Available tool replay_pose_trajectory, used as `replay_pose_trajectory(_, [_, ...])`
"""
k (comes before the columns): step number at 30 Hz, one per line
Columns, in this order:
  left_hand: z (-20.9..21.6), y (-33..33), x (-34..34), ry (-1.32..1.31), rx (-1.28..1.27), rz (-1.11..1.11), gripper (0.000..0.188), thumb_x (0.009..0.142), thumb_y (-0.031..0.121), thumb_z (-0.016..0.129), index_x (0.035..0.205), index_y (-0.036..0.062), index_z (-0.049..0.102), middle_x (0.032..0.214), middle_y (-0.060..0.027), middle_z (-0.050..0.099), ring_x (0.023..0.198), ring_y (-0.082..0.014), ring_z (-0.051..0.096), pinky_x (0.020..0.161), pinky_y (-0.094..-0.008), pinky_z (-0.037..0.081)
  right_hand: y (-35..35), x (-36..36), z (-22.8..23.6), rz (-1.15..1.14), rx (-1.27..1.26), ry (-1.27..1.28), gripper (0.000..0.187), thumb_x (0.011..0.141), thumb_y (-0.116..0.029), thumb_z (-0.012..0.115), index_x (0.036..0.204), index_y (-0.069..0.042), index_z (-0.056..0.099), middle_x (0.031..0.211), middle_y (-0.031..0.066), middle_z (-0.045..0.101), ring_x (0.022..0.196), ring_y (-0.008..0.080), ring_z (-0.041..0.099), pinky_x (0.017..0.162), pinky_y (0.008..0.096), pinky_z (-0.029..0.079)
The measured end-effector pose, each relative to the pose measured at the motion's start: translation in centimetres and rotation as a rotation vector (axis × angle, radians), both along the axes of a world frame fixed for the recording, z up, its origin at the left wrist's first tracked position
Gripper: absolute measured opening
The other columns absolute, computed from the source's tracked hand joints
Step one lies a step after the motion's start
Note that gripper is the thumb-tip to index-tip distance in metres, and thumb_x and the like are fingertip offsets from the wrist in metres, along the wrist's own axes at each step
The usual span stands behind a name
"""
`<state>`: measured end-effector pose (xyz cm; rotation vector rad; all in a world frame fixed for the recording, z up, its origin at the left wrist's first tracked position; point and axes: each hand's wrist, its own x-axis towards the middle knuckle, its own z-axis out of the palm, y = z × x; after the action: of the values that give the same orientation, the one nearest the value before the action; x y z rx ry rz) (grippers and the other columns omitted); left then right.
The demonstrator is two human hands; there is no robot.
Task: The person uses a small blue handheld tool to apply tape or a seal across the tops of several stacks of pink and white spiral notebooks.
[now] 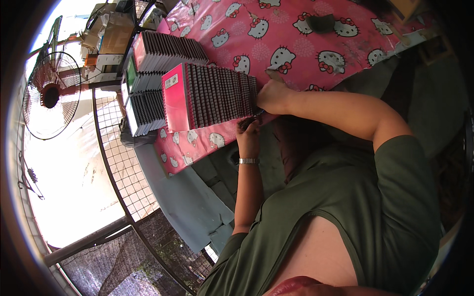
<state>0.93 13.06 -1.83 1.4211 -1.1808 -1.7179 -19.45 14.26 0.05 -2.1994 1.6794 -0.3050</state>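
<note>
A long row of spiral notebooks (222, 98) with pink-red covers and dark coil bindings stands packed together on the table. My right hand (274, 97) is closed at the right end of this row, against the last notebooks; some of its fingers are hidden behind them. Below the row's near right corner, my left hand (249, 134) is closed around a small dark thing (248, 122) that I cannot make out. A metal-banded watch (248, 161) circles my left wrist.
A pink table cover with cartoon cats (276, 37) lies under the notebooks. More notebook stacks (148, 106) stand at the left, beside a black fan (51, 94) and wire mesh (116, 148). Cardboard boxes (116, 34) are piled behind. A dark scrap (321, 23) lies on the far side.
</note>
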Motion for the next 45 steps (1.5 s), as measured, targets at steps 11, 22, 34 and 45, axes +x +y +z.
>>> replay_pose_trajectory(11, [-0.3,0.0,0.2,0.020,0.037,0.059,0.024,0.081,0.002,0.070,0.098,0.0076,0.053,0.078,0.0006,0.059,0.064,-0.0091,0.055,0.059,-0.0226,0.043,0.5,-0.5,-2.2,-0.032,-0.529,0.120,0.018,0.079,-0.015,0.057,0.082,-0.010,0.073,0.085,0.0095,0.072,0.084,0.0296,0.070,0.096,0.0510,0.042])
replay_pose_trajectory(22, [-1.0,-0.1,0.5,0.002,-0.027,0.051,0.030,0.079,-0.002,0.069,0.099,0.0090,0.049,0.082,-0.0002,0.060,0.067,-0.0091,0.055,0.060,-0.0228,0.043,0.4,-1.0,-1.3,-0.017,-0.167,0.087,0.017,0.078,-0.013,0.056,0.084,-0.010,0.072,0.082,0.0092,0.070,0.085,0.0290,0.067,0.097,0.0493,0.045])
replay_pose_trajectory(34, [-1.0,0.3,-0.8,-0.197,-0.145,0.014,0.031,0.078,-0.003,0.071,0.099,0.0065,0.051,0.083,0.0011,0.058,0.068,-0.0081,0.052,0.060,-0.0230,0.044,-0.4,0.1,-0.7,0.038,0.022,0.085,0.018,0.078,-0.014,0.056,0.083,-0.006,0.071,0.084,0.0157,0.070,0.082,0.0334,0.070,0.072,0.0446,0.055])
replay_pose_trajectory(45, [-2.2,0.7,-1.0,-0.110,-0.137,0.067,0.030,0.080,-0.001,0.071,0.102,0.0046,0.051,0.094,-0.0035,0.061,0.076,-0.0114,0.059,0.065,-0.0244,0.049,0.5,-1.0,-2.8,-0.066,-0.361,0.267,0.016,0.078,-0.017,0.061,0.083,-0.008,0.073,0.082,0.0095,0.070,0.087,0.0273,0.067,0.087,0.0455,0.047])
